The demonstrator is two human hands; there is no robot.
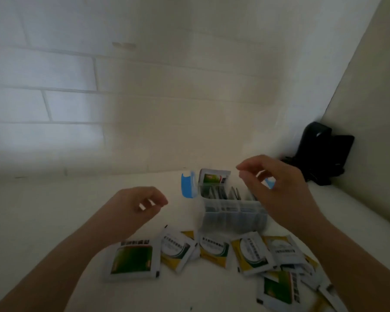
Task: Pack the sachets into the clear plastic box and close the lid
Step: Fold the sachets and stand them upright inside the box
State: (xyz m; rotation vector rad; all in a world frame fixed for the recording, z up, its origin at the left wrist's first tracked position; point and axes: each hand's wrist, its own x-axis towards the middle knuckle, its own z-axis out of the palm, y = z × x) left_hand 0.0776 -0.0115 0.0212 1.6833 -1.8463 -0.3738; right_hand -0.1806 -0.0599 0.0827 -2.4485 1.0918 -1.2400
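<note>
Clear ribbed plastic box [233,216] stands on the pale surface [54,210] near the tiled wall, lid with blue latch [189,185] swung up at its left end. Several sachets stand on edge inside; one green-and-white sachet [214,177] sticks up above the rim at the far end. Right hand [277,188] hovers over the box's right end, fingers loosely curled, thumb and forefinger apart, gripping nothing. Left hand [140,204] hovers left of the box, fingers curled, empty. Loose yellow-and-white and green-and-white sachets [214,251] lie scattered flat on the surface in front of the box. Black object [320,154] in the right corner, blurred.
</note>
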